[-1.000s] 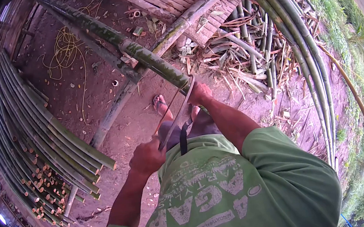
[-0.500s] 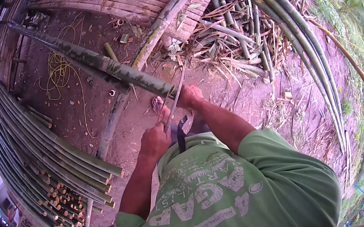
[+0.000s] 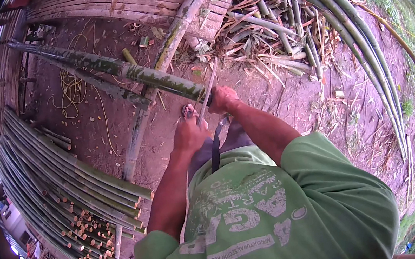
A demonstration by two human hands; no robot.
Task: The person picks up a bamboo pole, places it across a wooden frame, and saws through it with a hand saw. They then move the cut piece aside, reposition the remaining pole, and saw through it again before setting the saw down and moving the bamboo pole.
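A long green bamboo pole (image 3: 159,78) with dark mottling slants in from the upper left, resting across a wooden rail. At its near end my right hand (image 3: 224,99) is closed around the bamboo. My left hand (image 3: 190,133) is closed on the near end of a long, narrow, slightly bowed saw (image 3: 210,86). The saw crosses the pole just beside my right hand, its far tip pointing away from me. Its teeth are too small to make out, and my fingers hide its handle.
A stack of cut bamboo poles (image 3: 74,170) lies at left. Bamboo scraps (image 3: 278,26) are heaped beyond my right hand. Long bent poles (image 3: 357,31) run down the right side. A slatted bamboo platform (image 3: 112,3) and yellow cord (image 3: 72,89) are ahead.
My left hand has pushed the saw forward, so its far tip reaches further beyond the pole. My right hand stays at the pole's end. The whole view has shifted slightly.
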